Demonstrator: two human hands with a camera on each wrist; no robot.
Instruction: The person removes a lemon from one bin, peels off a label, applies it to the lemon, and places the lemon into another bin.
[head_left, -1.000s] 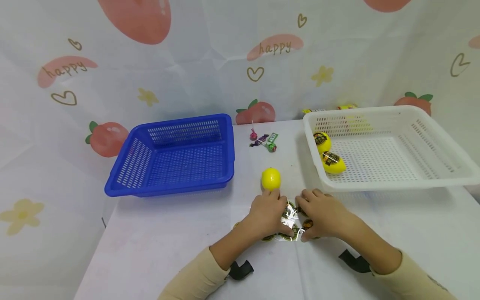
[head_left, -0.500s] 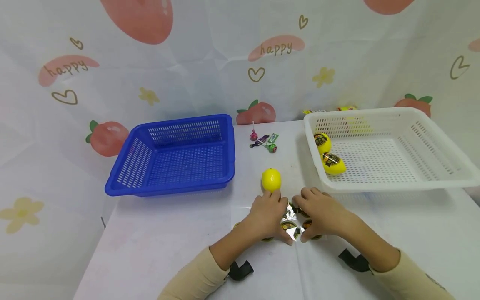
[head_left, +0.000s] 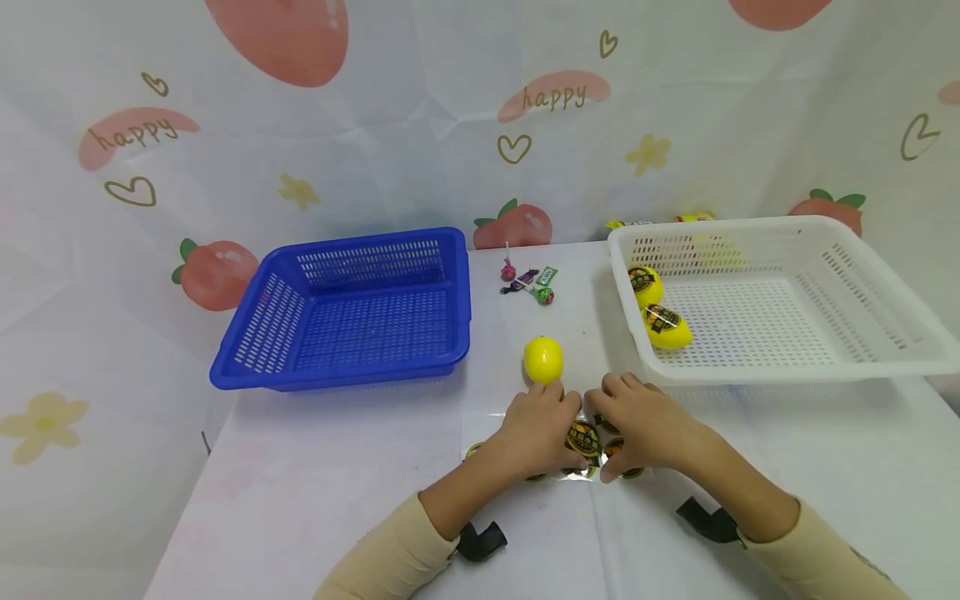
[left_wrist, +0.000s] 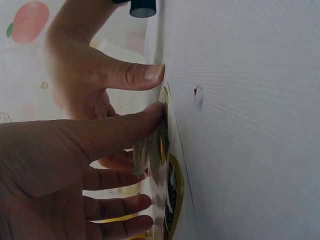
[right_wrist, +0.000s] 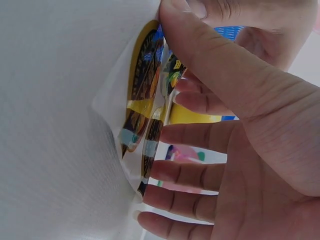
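A clear sheet of round black-and-gold stickers (head_left: 583, 437) lies low on the table between both hands, bent up in the middle. My left hand (head_left: 534, 429) grips its left part, thumb at the near edge and fingers at the far side. My right hand (head_left: 651, 425) holds the right part in the same way; in the right wrist view the sheet (right_wrist: 142, 95) shows curved beside the thumb and fingers. Both thumbs are close together in the left wrist view. A yellow lemon (head_left: 543, 360) sits just beyond the left fingertips. Parts of the sheet are hidden under the hands.
A blue basket (head_left: 337, 377) stands at the left. At the right, a white basket (head_left: 795, 369) holds two yellow lemons (head_left: 666, 326) bearing black stickers. Small wrapped candies and lollipops (head_left: 543, 295) lie at the back between the baskets. Yellow packets (head_left: 696, 216) show behind the white basket.
The middle of the sticker sheet has bent, and a round sticker there now faces up more plainly, with less glare. My hands have shifted slightly; the lemon and baskets are still.
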